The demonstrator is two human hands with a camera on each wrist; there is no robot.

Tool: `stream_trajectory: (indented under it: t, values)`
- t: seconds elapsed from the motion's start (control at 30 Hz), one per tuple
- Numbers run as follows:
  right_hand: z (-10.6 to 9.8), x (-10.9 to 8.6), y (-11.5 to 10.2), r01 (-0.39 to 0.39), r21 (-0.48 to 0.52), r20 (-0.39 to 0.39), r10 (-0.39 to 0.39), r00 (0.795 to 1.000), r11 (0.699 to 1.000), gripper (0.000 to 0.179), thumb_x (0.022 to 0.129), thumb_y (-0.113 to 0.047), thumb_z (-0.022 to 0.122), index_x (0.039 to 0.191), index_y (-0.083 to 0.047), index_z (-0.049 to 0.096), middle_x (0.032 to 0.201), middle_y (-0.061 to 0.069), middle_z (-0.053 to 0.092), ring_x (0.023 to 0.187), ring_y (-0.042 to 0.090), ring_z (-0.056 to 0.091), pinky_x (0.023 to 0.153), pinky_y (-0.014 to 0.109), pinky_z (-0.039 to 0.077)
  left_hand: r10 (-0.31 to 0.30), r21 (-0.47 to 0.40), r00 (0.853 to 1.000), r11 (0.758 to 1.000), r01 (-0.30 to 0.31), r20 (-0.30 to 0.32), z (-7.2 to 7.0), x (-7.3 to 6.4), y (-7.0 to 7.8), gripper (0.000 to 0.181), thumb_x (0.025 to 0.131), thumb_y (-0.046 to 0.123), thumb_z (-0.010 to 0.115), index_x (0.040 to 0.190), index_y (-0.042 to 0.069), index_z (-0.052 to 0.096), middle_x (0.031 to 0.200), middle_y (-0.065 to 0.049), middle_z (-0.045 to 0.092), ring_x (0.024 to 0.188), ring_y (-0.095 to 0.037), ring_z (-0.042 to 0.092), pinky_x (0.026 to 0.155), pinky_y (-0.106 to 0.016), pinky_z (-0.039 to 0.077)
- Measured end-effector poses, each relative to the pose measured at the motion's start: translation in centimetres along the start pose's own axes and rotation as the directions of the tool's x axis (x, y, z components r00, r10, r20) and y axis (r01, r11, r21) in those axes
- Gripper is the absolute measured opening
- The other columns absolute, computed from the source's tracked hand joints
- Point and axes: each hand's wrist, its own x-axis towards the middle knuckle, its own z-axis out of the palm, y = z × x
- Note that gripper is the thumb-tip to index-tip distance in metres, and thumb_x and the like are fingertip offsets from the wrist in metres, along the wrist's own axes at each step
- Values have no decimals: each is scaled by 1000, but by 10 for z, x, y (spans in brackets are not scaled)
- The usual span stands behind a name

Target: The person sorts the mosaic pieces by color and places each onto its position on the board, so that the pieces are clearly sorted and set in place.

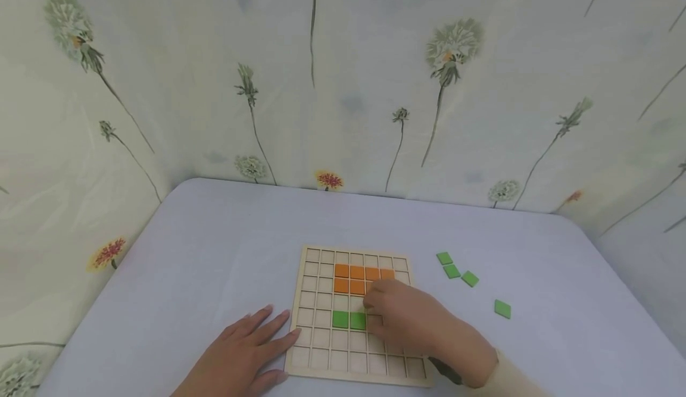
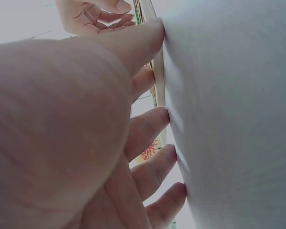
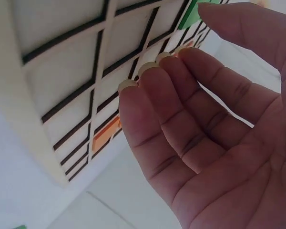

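Note:
A square wooden grid board (image 1: 320, 358) lies on the table, with orange tiles (image 1: 342, 286) in two rows and green tiles (image 1: 340, 319) lower down. My left hand (image 1: 241, 349) rests fingers spread at the board's left side, its thumb and fingertips near the edge. Over the right half of the board is my right hand (image 1: 409, 316), hiding some cells. In the right wrist view its fingers (image 3: 150, 109) bend gently toward the grid, with nothing between them and the thumb. A green tile (image 3: 189, 18) shows by the thumb tip.
Several loose green tiles lie right of the board: a cluster with one tile (image 1: 470, 278) at its right, and another tile (image 1: 502, 309) nearer to me. The white table (image 1: 241, 224) ends at a flower-patterned cloth (image 1: 343, 123) behind.

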Motion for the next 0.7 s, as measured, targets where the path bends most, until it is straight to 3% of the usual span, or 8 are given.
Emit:
stream_trajectory:
  t: [0.23,0.47,0.7]
  values:
    - [-18,-11,25,-172,86,6,172,985,981,27,93,-21,77,119,-12,74,117,-3,68,113,19,63,97,42,54,-28,-14,999,999,29,27,-2,1,2,56,100,51,65,152,30,58,161,0,48,150,-32,39,111,-57,42]
    - [-29,-19,64,-237,82,-43,241,969,968,22,92,-17,81,111,-10,73,103,-3,67,93,18,66,82,39,57,-30,-23,999,999,31,31,-1,0,1,55,101,50,64,152,30,58,161,2,48,150,-33,39,111,-58,42]
    - [-27,-23,95,-326,49,-63,329,942,944,27,90,-17,83,113,-6,73,104,1,69,94,20,66,83,43,58,-40,10,997,999,39,69,-2,4,4,58,99,50,67,152,27,58,160,2,49,150,-33,39,111,-57,42]
